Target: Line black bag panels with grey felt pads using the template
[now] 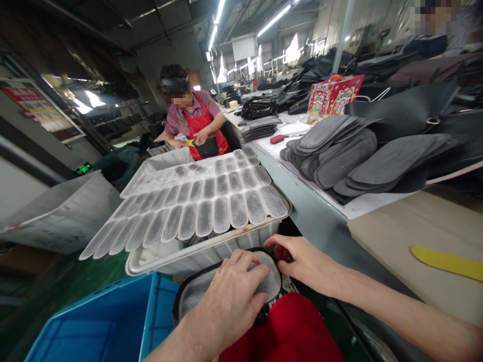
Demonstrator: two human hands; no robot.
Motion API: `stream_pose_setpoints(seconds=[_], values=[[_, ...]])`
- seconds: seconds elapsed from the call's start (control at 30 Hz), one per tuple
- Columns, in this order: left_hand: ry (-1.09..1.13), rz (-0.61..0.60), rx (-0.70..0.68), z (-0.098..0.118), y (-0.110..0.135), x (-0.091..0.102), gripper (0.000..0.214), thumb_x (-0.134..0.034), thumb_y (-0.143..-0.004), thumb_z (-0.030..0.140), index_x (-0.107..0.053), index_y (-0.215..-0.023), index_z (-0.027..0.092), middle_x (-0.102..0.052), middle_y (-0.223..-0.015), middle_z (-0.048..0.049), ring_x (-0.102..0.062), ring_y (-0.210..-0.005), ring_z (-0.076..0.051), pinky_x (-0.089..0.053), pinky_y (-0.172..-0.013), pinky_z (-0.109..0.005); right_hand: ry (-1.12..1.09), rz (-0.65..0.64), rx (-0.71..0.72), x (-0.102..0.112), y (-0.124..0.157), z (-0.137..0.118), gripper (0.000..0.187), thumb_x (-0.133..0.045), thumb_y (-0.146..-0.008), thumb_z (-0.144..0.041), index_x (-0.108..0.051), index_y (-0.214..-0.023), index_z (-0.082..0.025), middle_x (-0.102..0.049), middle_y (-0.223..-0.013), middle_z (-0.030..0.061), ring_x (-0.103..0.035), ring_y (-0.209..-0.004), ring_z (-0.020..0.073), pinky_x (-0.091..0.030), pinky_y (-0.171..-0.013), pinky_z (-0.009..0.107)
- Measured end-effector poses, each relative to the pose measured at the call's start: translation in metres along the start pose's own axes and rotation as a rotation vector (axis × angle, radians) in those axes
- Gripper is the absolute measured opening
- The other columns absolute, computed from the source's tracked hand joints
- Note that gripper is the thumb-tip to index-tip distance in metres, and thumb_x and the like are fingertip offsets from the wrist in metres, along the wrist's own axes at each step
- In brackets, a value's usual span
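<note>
On my lap, above the red cloth (287, 332), rests a black-rimmed bag piece (194, 294) with a long, round-ended grey panel set in it. My left hand (239, 284) lies across the panel, its fingers spread and slightly bent over the surface. At the far right end my right hand (292, 254) has its thumb and fingers closed at the black rim. My left hand and wrist cover the middle of the piece. Just beyond it, rows of similar grey round-ended panels (204, 218) lie on a board over a white tub (226, 246).
A blue crate (101, 322) stands at lower left. The worktable on my right bears stacked dark panels (339, 151), a red-handled tool (277, 139) and a yellow strip (449, 262). Across the tub, a person in a red apron (199, 120) handles a black piece. Another white bin (60, 211) stands left.
</note>
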State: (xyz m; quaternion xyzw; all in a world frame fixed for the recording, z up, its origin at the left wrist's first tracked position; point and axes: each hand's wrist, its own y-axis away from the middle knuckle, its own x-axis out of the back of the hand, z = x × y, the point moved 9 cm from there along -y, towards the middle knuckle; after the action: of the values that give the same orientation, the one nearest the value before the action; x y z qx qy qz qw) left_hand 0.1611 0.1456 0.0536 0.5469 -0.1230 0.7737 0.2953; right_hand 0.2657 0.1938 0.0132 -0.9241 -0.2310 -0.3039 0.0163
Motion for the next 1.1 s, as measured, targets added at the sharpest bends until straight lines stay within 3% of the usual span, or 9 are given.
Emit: stream_pose_setpoints(seconds=[0.6,0.83,0.97,1.1], values=[[-0.069,-0.047,-0.003,0.0065,-0.0015,-0.0013,0.023,-0.066,-0.083,0.016,-0.062,-0.106,0.02,-0.058,-0.118,-0.0043,-0.05,-0.112,-0.025,-0.048,-0.098,-0.041,0.03,-0.009,-0.008,0.0009,-0.0048,-0.0004,0.036,-0.057,-0.065,-0.01,-0.064,-0.099,-0.019,-0.063,-0.074,-0.0015,-0.057,-0.069,0.0156,-0.037,-0.061,0.027],[-0.131,-0.011,-0.007,0.0094,0.0006,-0.004,0.034,-0.058,-0.083,0.016,-0.057,-0.116,0.02,-0.059,-0.121,-0.006,-0.051,-0.111,-0.028,-0.048,-0.098,-0.05,0.007,-0.015,-0.005,-0.0003,-0.009,0.0016,0.028,-0.058,-0.064,-0.011,-0.064,-0.091,-0.02,-0.062,-0.07,-0.0019,-0.056,-0.066,0.0148,-0.036,-0.057,0.026],[-0.131,-0.004,0.005,0.0052,-0.0016,-0.0003,0.04,-0.056,-0.079,0.015,-0.057,-0.118,0.022,-0.06,-0.122,-0.0053,-0.053,-0.11,-0.028,-0.05,-0.095,-0.05,-0.022,-0.02,-0.013,0.001,-0.0087,0.0022,0.029,-0.057,-0.063,-0.01,-0.063,-0.09,-0.019,-0.062,-0.071,-0.0016,-0.056,-0.066,0.0142,-0.035,-0.055,0.024],[-0.124,-0.037,0.028,0.0002,-0.0044,0.0,0.032,-0.056,-0.079,0.019,-0.062,-0.11,0.024,-0.063,-0.113,-0.0031,-0.056,-0.104,-0.028,-0.052,-0.088,-0.047,-0.048,-0.03,-0.017,0.0009,-0.0084,0.0042,0.034,-0.055,-0.061,-0.008,-0.062,-0.093,-0.018,-0.063,-0.073,-0.0017,-0.057,-0.066,0.0137,-0.037,-0.054,0.023]])
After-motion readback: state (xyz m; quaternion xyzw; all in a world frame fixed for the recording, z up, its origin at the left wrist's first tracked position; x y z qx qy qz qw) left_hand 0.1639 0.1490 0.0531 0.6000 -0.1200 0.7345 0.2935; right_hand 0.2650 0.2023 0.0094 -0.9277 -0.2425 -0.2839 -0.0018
